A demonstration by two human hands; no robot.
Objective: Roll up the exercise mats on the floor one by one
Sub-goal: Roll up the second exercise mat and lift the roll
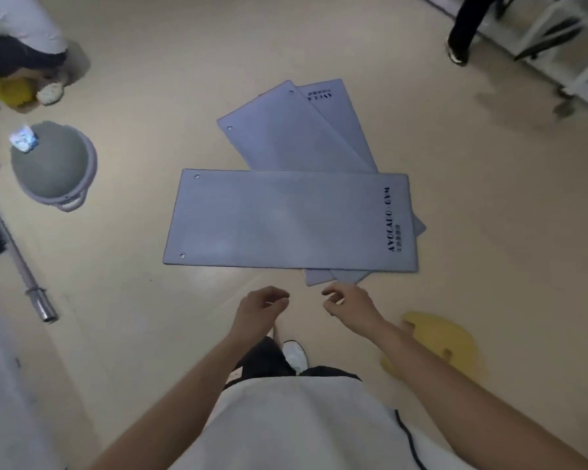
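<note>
**A:** Where are the mats?

**B:** Mid-frame, flat on the floor (pixel 489 198). The top mat (pixel 286 218) lies crosswise, logo at its right end and eyelets at its left. A second mat (pixel 279 137) and a third mat (pixel 345 120) fan out from under it toward the upper middle. Their near corners poke out below its lower edge.

**A:** Any rolled yet?

**B:** None. The top one lies free of the others, so I'd judge it the natural first pick, since nothing pins it.

**A:** And the hands?

**B:** The left hand (pixel 260 308) and right hand (pixel 348 303) hang side by side just below the top mat's near edge, apparently not touching it. Their fingers are loosely curled and hold nothing. That looks like a reach about to land.

**A:** Why the long edge?

**B:** It's simply the nearest. A roll should start from a short end, so I'd expect a step sideways or a turn of the mat.

**A:** Anything in the way?

**B:** A grey dome (pixel 51 161) and a steel bar (pixel 21 262) lie at the left, well apart. A yellow board (pixel 445 340) sits at lower right, near the right arm. Other people stand at the upper corners.
</note>
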